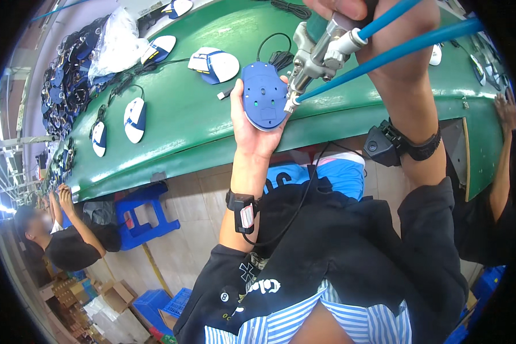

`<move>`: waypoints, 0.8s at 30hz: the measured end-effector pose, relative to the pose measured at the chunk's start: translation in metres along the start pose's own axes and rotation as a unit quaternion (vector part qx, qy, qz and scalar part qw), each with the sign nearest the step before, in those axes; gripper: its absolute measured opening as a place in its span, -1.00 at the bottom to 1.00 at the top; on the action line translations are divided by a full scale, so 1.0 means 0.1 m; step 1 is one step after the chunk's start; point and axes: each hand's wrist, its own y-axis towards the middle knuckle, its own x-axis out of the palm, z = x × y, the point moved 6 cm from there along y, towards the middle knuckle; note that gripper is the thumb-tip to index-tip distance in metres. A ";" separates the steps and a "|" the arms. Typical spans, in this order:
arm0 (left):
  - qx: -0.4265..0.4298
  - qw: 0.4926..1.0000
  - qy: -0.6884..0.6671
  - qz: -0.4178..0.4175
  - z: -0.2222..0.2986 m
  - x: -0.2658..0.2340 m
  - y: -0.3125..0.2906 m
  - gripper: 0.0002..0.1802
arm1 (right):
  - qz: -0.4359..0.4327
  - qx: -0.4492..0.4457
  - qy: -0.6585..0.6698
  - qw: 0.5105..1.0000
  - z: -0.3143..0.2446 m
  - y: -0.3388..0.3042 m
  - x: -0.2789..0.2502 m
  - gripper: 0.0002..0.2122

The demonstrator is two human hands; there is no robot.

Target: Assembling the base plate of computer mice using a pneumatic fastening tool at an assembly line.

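My left hand [255,141] grips a dark blue computer mouse [262,92], its underside with small holes turned up. The thumb lies along its left edge, and the mouse is above the green bench. My right hand [408,47] is closed round a metal air-powered screwdriver [314,60] with white fittings and blue air hoses [421,46]. The tool slants down to the left, its lower end at the mouse's right edge; whether it touches a hole I cannot tell. A coiled black cable [280,59] lies just beyond the mouse.
On the green bench [183,109] lie several white-and-blue mice [214,65] with cables. A heap of mice [69,86] and a clear plastic bag [117,46] are at the left. A blue stool [143,215] stands below. Co-workers [69,241] sit at both sides.
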 end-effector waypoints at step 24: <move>-0.001 0.995 -0.080 -0.061 0.02 -0.07 0.08 -0.40 | -0.061 -0.103 0.068 0.990 -0.14 -0.07 0.06 -0.68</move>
